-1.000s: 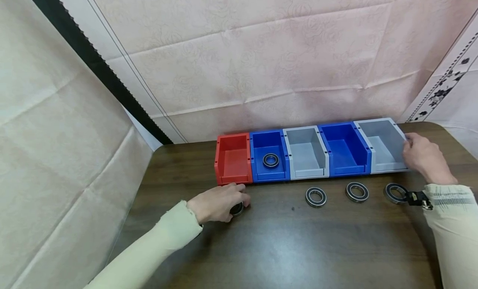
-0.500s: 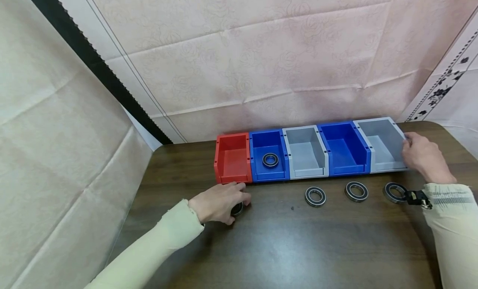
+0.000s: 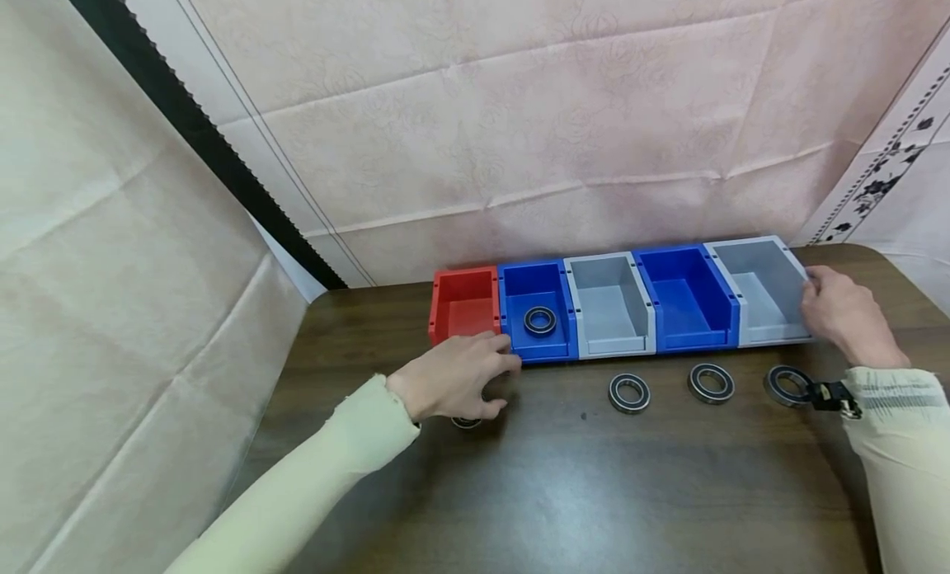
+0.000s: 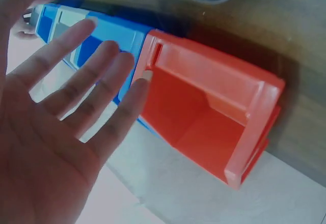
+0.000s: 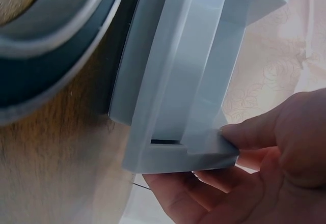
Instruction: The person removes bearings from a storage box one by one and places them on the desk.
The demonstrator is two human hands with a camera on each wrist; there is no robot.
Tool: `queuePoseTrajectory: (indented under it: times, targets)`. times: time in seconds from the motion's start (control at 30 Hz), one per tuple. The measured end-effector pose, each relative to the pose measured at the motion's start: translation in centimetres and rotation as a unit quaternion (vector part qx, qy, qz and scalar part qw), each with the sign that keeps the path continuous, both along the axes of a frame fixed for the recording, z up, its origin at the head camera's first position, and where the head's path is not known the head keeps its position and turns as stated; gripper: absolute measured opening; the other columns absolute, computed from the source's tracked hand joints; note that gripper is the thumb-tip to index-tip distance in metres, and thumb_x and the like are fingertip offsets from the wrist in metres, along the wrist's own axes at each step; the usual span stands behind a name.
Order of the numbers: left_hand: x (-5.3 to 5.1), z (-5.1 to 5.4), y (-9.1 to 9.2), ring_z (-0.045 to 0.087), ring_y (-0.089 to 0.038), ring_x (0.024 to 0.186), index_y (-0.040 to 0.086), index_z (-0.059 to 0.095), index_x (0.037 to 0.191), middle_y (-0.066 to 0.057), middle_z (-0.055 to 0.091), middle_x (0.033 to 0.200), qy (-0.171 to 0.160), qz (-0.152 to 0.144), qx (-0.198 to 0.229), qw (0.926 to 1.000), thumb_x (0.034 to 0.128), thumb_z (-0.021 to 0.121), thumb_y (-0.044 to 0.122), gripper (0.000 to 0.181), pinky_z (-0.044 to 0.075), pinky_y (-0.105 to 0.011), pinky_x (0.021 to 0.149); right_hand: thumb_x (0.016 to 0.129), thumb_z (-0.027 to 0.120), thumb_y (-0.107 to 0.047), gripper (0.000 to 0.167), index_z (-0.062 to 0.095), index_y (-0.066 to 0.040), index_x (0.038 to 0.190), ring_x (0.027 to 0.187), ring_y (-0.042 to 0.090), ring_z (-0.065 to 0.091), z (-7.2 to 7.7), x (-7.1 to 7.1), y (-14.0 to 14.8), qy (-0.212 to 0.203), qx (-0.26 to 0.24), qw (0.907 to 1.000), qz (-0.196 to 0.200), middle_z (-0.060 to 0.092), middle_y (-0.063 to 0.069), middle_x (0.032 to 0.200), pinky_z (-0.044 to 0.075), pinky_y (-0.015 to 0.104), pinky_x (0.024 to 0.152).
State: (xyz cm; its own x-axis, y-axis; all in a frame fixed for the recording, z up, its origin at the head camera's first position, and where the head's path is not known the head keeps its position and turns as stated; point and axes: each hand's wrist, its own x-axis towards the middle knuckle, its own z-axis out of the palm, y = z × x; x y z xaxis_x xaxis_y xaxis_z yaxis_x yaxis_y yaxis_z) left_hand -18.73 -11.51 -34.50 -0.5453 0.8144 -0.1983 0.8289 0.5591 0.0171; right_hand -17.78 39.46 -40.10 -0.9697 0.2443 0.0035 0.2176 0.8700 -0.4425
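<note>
My left hand [image 3: 456, 376] hovers over the table in front of the red bin [image 3: 465, 300], fingers spread and nothing in its grasp. Below its palm, a ball bearing [image 3: 467, 423] lies on the tabletop, mostly hidden by the hand. The left wrist view shows the spread fingers [image 4: 89, 76] next to the red bin [image 4: 204, 117]. At the row's far right, my right hand [image 3: 848, 317] pinches the side wall of the grey end bin [image 3: 759, 285]. Thumb and fingers on either side of that wall appear in the right wrist view, near a close bearing [image 5: 61, 56].
A bearing [image 3: 539, 321] lies inside the left blue bin [image 3: 533, 277]. Right of it stand a grey bin [image 3: 607, 298] and another blue bin [image 3: 683, 298]. Three bearings lie before the row: one [image 3: 629, 392], a second [image 3: 711, 383] and a third [image 3: 787, 385]. Patterned cloth [image 3: 519, 129] hangs behind.
My left hand has let go of the bearing and lifted slightly up and to the right, its fingers opening. The bearing stays on the table. My right hand keeps its place on the grey bin.
</note>
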Motion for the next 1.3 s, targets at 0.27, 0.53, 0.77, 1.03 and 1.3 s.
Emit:
queuePoseTrajectory:
  times: [0.27,0.53,0.77,1.03,1.3]
  targets:
    - [-1.9,0.9,1.8,0.057,-0.015,0.107,0.021,0.07,0.125,-0.001,0.063,0.121,0.044,-0.03,0.04,0.9978,0.0901,0.073,0.036,0.038,0.058,-0.029,0.087,0.107,0.023,-0.02,0.054,0.029,0.013,0.149,0.104,0.064,0.049,0.1,0.2,0.1,-0.009,-0.006,0.9999,-0.001,0.043,0.047,0.127,0.043,0.072,0.081]
    - [-4.1,0.7,3.7,0.052,-0.019,0.12,0.022,0.066,0.134,-0.003,0.06,0.132,0.035,-0.006,0.034,0.9988,0.0911,0.071,0.037,0.046,0.052,-0.035,0.101,0.107,0.024,-0.02,0.054,0.029,0.012,0.149,0.104,0.065,0.049,0.0,0.2,0.2,-0.009,-0.006,0.9999,-0.004,0.043,0.047,0.127,0.044,0.071,0.08]
    - [-5.6,0.4,4.9,0.052,-0.017,0.118,0.022,0.065,0.136,-0.003,0.061,0.13,0.034,0.009,0.025,0.9991,0.0907,0.073,0.035,0.048,0.055,-0.033,0.097,0.107,0.024,-0.02,0.053,0.031,0.013,0.147,0.104,0.064,0.049,-0.1,0.0,0.1,-0.002,-0.006,1.0,0.0,0.043,0.047,0.127,0.043,0.07,0.079]
    - [-6.9,-0.5,6.1,0.051,-0.019,0.121,0.023,0.066,0.135,-0.004,0.06,0.132,0.027,0.017,0.008,0.9994,0.0919,0.073,0.028,0.044,0.056,-0.035,0.099,0.107,0.024,-0.02,0.053,0.032,0.012,0.148,0.109,0.068,0.045,-0.3,-0.1,-0.2,-0.005,-0.003,0.9999,-0.009,0.042,0.047,0.131,0.041,0.075,0.086]
    - [-8.3,-1.5,7.8,0.048,-0.019,0.125,0.025,0.065,0.138,-0.003,0.058,0.134,0.019,0.047,-0.002,0.9987,0.0897,0.078,0.024,0.05,0.057,-0.037,0.1,0.106,0.024,-0.019,0.053,0.03,0.013,0.148,0.111,0.068,0.045,-0.2,-0.1,-0.2,-0.005,-0.003,0.9999,-0.015,0.042,0.048,0.132,0.04,0.076,0.089]
